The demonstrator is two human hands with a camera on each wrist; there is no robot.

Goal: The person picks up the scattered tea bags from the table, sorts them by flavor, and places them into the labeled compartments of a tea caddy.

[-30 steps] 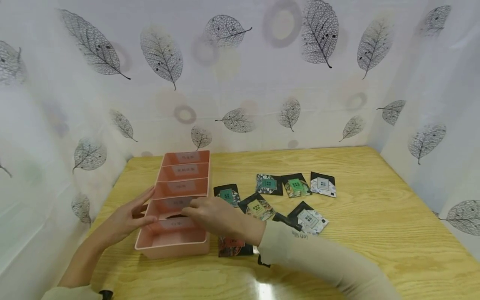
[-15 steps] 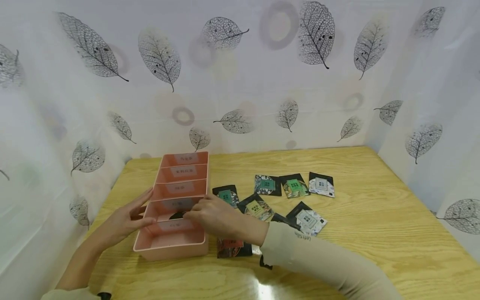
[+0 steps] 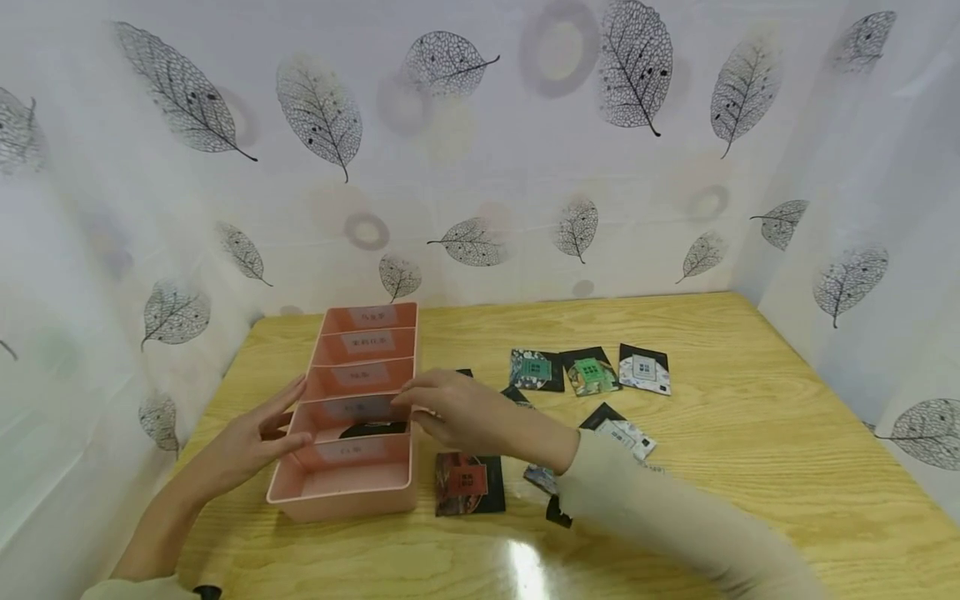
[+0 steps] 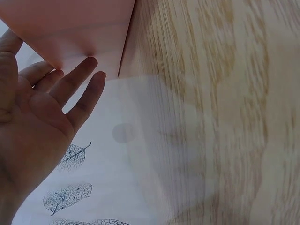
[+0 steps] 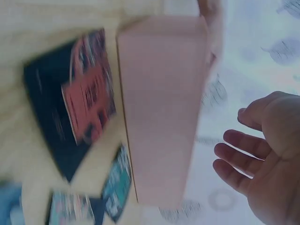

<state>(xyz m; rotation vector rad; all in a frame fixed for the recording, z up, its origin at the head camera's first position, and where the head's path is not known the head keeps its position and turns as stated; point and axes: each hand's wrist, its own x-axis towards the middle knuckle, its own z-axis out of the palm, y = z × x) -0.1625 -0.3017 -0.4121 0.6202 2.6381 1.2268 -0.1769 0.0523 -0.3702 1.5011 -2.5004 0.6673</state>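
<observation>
Five compartments divide the pink box (image 3: 343,506), and one dark sachet (image 3: 373,430) lies in the second from my end.
In the head view, the box stands toward the left of the wooden table (image 3: 360,560); the left hand (image 3: 247,442) spreads along its left side, thumb over the rim, while the right hand (image 3: 468,414) is at the right rim, fingers loosely bent. The red-labelled sachet (image 3: 468,481) lies just beside the box; the right forearm and sleeve (image 3: 675,508) cover parts of other sachets, and I can't make out the compartment labels. From the left wrist, fingertips touch the box's outer wall, its inside hidden. From the right wrist, that hand looks empty, fingers relaxed; the sachets are blurred, one blue shape (image 5: 11,204) cut off.
</observation>
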